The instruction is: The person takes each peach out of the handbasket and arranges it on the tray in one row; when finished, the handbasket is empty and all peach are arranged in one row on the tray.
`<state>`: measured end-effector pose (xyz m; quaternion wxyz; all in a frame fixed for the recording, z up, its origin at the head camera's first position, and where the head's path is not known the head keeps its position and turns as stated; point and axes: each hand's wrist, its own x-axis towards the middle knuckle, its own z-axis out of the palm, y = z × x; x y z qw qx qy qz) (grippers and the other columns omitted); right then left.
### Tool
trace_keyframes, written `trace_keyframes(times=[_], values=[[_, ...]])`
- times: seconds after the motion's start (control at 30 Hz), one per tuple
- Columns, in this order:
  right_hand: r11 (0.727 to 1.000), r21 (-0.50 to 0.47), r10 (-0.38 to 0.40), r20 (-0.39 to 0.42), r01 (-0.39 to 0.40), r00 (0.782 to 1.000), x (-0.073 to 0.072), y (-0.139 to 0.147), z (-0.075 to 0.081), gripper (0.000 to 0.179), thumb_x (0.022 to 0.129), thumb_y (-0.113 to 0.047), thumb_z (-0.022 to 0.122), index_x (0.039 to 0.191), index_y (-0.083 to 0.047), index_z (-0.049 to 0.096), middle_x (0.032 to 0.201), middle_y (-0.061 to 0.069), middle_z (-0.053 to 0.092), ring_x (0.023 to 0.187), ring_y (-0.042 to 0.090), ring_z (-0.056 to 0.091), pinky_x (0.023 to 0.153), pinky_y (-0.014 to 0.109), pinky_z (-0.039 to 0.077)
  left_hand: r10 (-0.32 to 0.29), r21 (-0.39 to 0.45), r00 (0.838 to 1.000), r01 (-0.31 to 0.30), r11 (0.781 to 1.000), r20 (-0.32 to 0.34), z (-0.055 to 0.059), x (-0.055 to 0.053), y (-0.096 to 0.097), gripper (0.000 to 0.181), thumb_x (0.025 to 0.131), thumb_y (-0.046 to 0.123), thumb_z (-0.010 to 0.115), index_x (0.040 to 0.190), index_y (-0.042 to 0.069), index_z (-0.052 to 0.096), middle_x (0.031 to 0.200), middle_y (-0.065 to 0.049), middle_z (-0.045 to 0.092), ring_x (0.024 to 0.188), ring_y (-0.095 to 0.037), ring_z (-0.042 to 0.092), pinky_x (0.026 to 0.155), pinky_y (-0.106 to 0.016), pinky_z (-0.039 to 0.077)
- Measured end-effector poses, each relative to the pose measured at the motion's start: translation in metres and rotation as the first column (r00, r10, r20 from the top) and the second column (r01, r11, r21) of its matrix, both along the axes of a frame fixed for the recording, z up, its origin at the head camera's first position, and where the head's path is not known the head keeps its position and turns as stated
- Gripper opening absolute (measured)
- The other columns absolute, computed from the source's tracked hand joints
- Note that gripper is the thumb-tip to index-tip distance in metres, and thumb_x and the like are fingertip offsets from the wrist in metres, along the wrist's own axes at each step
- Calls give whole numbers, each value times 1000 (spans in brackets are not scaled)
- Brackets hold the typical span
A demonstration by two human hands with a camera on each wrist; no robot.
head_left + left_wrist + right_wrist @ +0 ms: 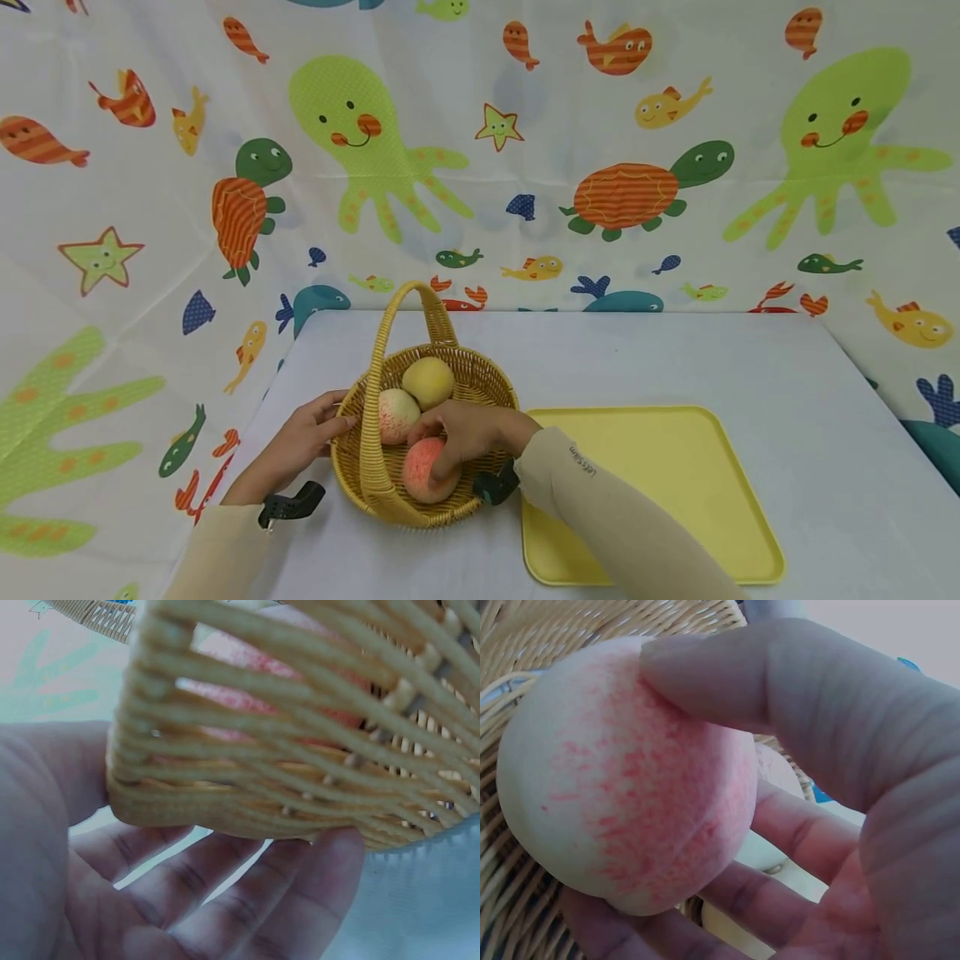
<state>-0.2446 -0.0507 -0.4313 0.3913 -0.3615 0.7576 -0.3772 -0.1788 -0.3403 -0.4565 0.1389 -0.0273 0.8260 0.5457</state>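
A round wicker basket (480,367) with a tall arched handle stands left of the table's middle. My left hand (306,435) holds its left rim, thumb at the edge and fingers beneath the weave in the left wrist view. Inside the basket, my right hand (468,433) grips a pink-red peach (422,481), its thumb on one side and fingers round the other, as the right wrist view shows the peach (630,780) close up. A paler, red-speckled peach (396,417) and a yellow round fruit (428,382) lie beside it in the basket.
A shallow yellow tray (667,475) lies right of the basket, partly under my right forearm. The white table (600,358) meets a cloth (547,100) printed with sea animals at the back and sides. The basket's handle (375,400) arches up beside both peaches.
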Motion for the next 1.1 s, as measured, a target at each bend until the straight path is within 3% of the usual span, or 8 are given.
trace_keyframes(times=[0.2,0.43,0.73,1.1], values=[[998,53,32,-20,-31,999,-1,2,3,56,77,-9,87,130,-16,72,113,-17,67,102,2,57,93,23,47,2,-2,1000,-2,1000,0,1,0,0,57,107,21,55,157,1,37,149,-28,54,109,-25,69,83,-39,62],[998,46,34,20,-35,999,0,4,3,51,75,-6,89,121,-20,70,111,-15,66,101,4,59,92,23,47,-3,-5,1000,3,1000,-3,0,0,0,55,107,20,54,156,1,37,150,-28,54,110,-26,68,85,-41,61],[998,54,33,64,-37,997,0,5,2,62,75,0,85,134,-13,70,117,-14,68,104,4,59,92,23,48,-5,-4,1000,5,1000,-1,0,0,0,55,107,20,54,156,1,38,149,-28,54,109,-26,69,84,-41,62],[999,50,-2,62,-2,998,2,8,4,59,73,-1,89,127,-15,71,113,-14,67,100,7,60,88,25,50,-8,-8,1000,8,1000,-6,-1,0,-1,56,107,20,54,156,0,37,149,-28,54,109,-26,69,84,-41,62]])
